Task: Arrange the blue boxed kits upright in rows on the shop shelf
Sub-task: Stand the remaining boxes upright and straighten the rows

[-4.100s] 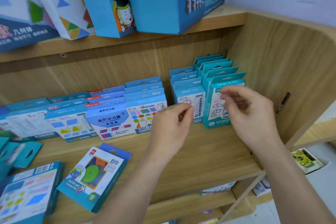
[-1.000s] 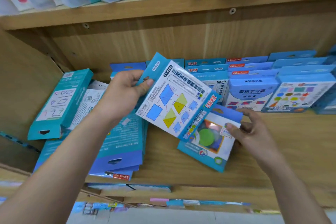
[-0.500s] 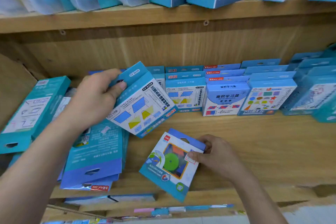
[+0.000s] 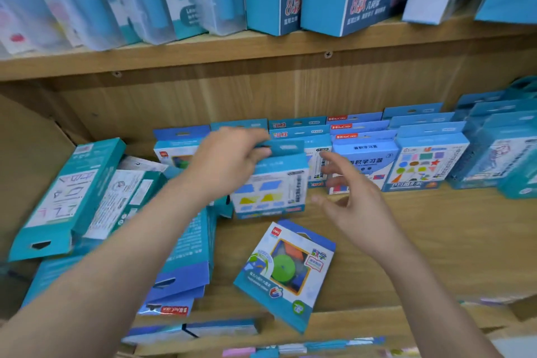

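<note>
Rows at right [image 4: 363,160] stand. My left hand [image 4: 229,163] pinches a kit [image 4: 270,189] upright; right hand [image 4: 354,206] has its fingers wide, empty. I judge left pile [image 4: 186,256] and flat kit [image 4: 287,270] remain.

This is a shop: a wooden shelf [image 4: 421,241] carries many copies of the same blue boxed kits [image 4: 363,160], lined up in rows with printed fronts and hang tabs. Along the upper shelf [image 4: 203,58] stand larger retail boxes [image 4: 334,3], tightly packed.
</note>
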